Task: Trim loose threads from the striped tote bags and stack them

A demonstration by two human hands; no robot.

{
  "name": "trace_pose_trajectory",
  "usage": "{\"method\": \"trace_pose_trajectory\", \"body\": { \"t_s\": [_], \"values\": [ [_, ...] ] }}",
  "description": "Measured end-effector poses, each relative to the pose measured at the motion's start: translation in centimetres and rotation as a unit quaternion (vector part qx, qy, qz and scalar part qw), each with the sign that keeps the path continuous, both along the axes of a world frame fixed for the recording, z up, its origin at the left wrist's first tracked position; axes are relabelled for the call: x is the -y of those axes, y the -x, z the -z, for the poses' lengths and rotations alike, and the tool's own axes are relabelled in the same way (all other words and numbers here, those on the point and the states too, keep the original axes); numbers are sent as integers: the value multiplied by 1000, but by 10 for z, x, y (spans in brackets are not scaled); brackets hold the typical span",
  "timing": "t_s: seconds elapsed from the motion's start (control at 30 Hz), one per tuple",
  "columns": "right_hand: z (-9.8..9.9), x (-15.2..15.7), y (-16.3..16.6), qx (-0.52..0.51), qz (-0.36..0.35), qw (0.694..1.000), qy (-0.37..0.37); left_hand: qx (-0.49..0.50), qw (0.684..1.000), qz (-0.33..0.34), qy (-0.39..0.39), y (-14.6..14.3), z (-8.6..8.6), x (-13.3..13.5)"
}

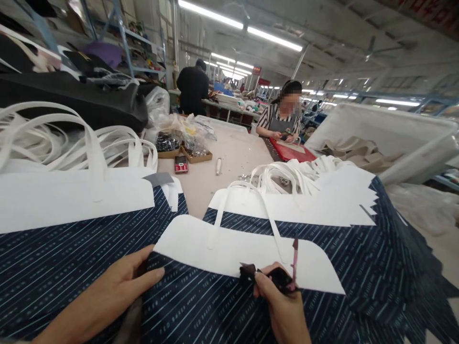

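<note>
Right hand (283, 306): closed on a small dark tool (281, 278) with a pink stem, tip pointing up, pressed at the lower edge of the white band of the nearest bag (215, 296).
Left hand (114, 291): fingers together and flat, lying on the striped cloth at the bag's left corner, thumb just under the white band; it grips nothing.
Bag position: directly ahead of both hands, on top of a spread of like bags; its long axis runs left to right across the bench (229, 162).
Handle (247, 200): white loop rising from the band, between the two hands, closer to the right one.
Nearer hand: the right, already touching the working spot; the left sits well off to the side.
Around: white straps (53, 138) at left, a red phone (181, 164) farther back, a seated person (283, 119) across the bench.
</note>
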State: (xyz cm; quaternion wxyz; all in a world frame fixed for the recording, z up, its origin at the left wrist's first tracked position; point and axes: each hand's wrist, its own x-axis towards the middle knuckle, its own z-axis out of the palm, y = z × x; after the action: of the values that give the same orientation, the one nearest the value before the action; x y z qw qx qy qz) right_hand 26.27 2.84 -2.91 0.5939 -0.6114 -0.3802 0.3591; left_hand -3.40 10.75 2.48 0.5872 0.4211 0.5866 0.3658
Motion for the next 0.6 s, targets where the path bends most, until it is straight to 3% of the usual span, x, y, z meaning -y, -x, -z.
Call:
{"method": "trace_pose_trajectory", "body": {
  "t_s": [0.07,0.17,0.23,0.33,0.5,0.6],
  "values": [
    [13,0,4,-2,0,1000,26,51,998,3,38,-13,0,7],
    [23,1,5,-27,-17,998,62,171,968,-98,154,-37,-2,13],
    [25,1,3,-15,-32,998,58,221,945,-148,190,-51,-1,14],
    [27,2,0,5,-28,999,19,263,932,-172,181,-67,6,14],
    [29,5,-3,-145,-14,989,23,245,931,-202,181,-92,19,10],
    [21,10,-11,-160,-11,987,-1,235,928,-232,170,-98,19,10]
  ]
}}
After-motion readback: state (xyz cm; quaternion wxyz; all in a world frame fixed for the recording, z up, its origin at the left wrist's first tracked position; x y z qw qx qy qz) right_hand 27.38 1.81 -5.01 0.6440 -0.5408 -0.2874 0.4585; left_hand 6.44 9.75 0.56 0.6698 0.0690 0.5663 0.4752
